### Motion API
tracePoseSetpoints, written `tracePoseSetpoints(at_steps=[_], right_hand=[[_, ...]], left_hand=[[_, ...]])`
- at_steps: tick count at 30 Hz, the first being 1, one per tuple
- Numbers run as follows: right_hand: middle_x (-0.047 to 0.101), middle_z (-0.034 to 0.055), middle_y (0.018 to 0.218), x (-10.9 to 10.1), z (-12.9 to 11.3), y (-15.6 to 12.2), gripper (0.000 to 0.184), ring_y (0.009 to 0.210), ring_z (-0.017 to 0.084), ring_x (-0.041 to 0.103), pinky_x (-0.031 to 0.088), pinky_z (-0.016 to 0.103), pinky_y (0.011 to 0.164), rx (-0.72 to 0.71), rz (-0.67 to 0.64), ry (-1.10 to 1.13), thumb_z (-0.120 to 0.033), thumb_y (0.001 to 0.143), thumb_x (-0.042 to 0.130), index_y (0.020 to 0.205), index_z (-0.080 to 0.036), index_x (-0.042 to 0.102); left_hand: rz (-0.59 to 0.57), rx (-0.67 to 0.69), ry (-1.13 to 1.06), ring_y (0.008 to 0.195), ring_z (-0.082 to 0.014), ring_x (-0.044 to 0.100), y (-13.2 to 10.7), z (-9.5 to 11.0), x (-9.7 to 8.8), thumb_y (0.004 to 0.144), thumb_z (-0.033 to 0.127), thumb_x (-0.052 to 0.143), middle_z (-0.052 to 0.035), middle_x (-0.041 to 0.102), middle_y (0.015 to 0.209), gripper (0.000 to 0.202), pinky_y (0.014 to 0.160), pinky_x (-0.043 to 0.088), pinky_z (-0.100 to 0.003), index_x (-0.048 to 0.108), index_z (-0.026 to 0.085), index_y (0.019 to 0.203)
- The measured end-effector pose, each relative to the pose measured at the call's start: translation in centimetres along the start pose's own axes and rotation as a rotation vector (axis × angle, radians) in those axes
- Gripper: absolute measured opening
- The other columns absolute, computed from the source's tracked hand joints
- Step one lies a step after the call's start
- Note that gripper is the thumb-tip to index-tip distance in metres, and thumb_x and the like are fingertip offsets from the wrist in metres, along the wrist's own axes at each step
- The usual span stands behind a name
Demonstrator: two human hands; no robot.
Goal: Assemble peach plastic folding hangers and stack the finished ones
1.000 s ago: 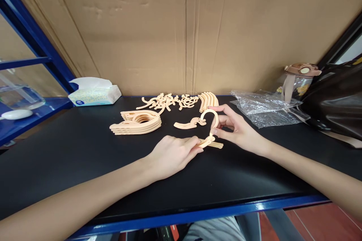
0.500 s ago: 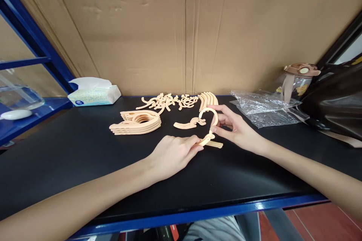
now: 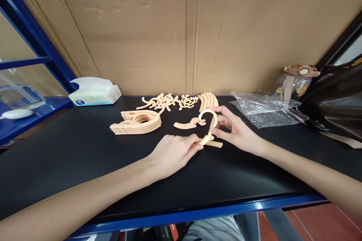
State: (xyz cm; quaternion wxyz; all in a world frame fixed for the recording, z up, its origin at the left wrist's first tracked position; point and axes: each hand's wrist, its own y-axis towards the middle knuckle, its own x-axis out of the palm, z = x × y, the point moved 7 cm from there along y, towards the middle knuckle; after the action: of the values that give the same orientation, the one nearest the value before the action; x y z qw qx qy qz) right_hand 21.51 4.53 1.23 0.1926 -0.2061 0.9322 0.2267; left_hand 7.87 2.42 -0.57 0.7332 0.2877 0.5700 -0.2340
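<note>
A cream plastic folding clothes hanger (image 3: 215, 116) is held between both hands above the black table. My right hand (image 3: 234, 130) pinches its curved hook between thumb and fingers. My left hand (image 3: 177, 154) is closed on one of its arms near the joint, and the fingers hide part of that arm. Another flat arm (image 3: 217, 144) shows beneath the joint, pointing right. Just behind the hands lies a loose curved hanger piece (image 3: 186, 124). To the left sits a neat stack of hanger pieces (image 3: 137, 128).
At the back of the black table (image 3: 85, 158) are a pile of small hanger parts (image 3: 164, 101) and a row of curved arms (image 3: 208, 100). Clear plastic bags (image 3: 260, 111) and a bottle (image 3: 301, 81) stand right; a tissue pack (image 3: 96, 93) lies left. Cardboard (image 3: 135, 37) closes the rear.
Both hands keep their hold on the hanger. The hook and joint have shifted very slightly left, and the arm near my left fingers has turned a little.
</note>
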Motion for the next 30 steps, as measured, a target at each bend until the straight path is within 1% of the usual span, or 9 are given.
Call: tracePoseSetpoints(at_steps=[5,9,12,16,18,21,24,27,30], right_hand=[[0.059,-0.0011,0.080,0.0,0.0,0.0,0.043,0.074,0.015,0.059,0.051,0.035,0.072,-0.016,0.013,-0.016,-0.022,0.085,0.055,0.123,-0.022,0.036],[0.060,-0.0020,0.079,-0.3,0.1,0.0,0.042,0.066,0.013,0.058,0.051,0.033,0.067,-0.017,0.059,-0.020,-0.026,0.085,0.058,0.121,-0.024,0.035],[0.062,-0.0022,0.079,-0.4,0.1,-0.1,0.043,0.068,0.014,0.060,0.052,0.033,0.068,-0.009,0.059,-0.011,-0.028,0.085,0.059,0.120,-0.024,0.035],[0.064,-0.0012,0.082,-0.2,-0.4,-0.3,0.047,0.073,0.014,0.062,0.052,0.033,0.071,-0.014,0.022,-0.004,-0.028,0.084,0.061,0.123,-0.025,0.035],[0.064,-0.0008,0.085,0.0,-0.8,-0.4,0.051,0.074,0.014,0.060,0.051,0.033,0.073,-0.044,-0.011,-0.022,-0.027,0.084,0.061,0.127,-0.025,0.035],[0.064,0.0008,0.090,0.4,-1.1,-0.4,0.056,0.077,0.014,0.059,0.050,0.034,0.075,-0.086,-0.068,-0.065,-0.027,0.084,0.061,0.133,-0.025,0.033],[0.063,0.0021,0.092,0.5,-0.8,-0.2,0.055,0.080,0.015,0.059,0.050,0.034,0.075,-0.099,-0.082,-0.105,-0.027,0.086,0.058,0.135,-0.024,0.032],[0.063,0.0023,0.094,0.4,-0.1,0.0,0.055,0.080,0.014,0.059,0.051,0.034,0.076,-0.088,-0.065,-0.166,-0.027,0.087,0.056,0.136,-0.025,0.031],[0.064,0.0028,0.098,0.5,0.5,0.0,0.056,0.086,0.015,0.060,0.051,0.035,0.079,-0.091,-0.076,-0.273,-0.029,0.087,0.055,0.137,-0.026,0.030]], left_hand=[[0.009,0.002,-0.010,0.062,-0.0168,0.063,0.0,0.0,0.0,0.097,0.038,0.033,0.0003,0.070,0.080,0.029,0.052,0.034,-0.024,0.056,0.020,0.101],[0.019,-0.045,-0.045,0.056,-0.0146,0.059,-0.1,-0.4,-0.3,0.097,0.038,0.034,0.0012,0.066,0.073,0.029,0.050,0.032,-0.023,0.055,0.019,0.093],[0.017,-0.050,-0.104,0.059,-0.0141,0.059,-0.3,-0.3,-0.5,0.096,0.036,0.035,0.0015,0.065,0.073,0.026,0.053,0.034,-0.023,0.054,0.020,0.093],[-0.016,-0.065,-0.330,0.075,-0.0149,0.062,-0.6,-0.2,-0.8,0.095,0.029,0.036,0.0015,0.066,0.089,0.021,0.060,0.040,-0.023,0.052,0.026,0.108],[-0.051,-0.087,-0.489,0.075,-0.0135,0.061,-0.7,-0.2,-0.7,0.092,0.027,0.041,0.0024,0.065,0.093,0.022,0.061,0.042,-0.022,0.049,0.028,0.113],[-0.101,-0.116,-0.700,0.064,-0.0105,0.057,-0.5,-0.3,-0.6,0.092,0.033,0.044,0.0034,0.062,0.079,0.018,0.058,0.043,-0.020,0.052,0.025,0.106],[-0.123,-0.152,-0.872,0.059,-0.0095,0.054,-0.3,-0.6,-0.6,0.092,0.040,0.042,0.0033,0.057,0.069,0.024,0.052,0.042,-0.019,0.054,0.020,0.091],[-0.113,-0.206,-0.996,0.061,-0.0104,0.058,-0.2,-1.3,-0.7,0.090,0.039,0.046,0.0006,0.061,0.076,0.022,0.051,0.044,-0.019,0.052,0.017,0.088],[-0.087,-0.284,-1.087,0.069,-0.0136,0.064,-0.1,-2.4,-0.8,0.087,0.038,0.052,-0.0046,0.067,0.088,0.021,0.056,0.048,-0.023,0.051,0.016,0.087]])
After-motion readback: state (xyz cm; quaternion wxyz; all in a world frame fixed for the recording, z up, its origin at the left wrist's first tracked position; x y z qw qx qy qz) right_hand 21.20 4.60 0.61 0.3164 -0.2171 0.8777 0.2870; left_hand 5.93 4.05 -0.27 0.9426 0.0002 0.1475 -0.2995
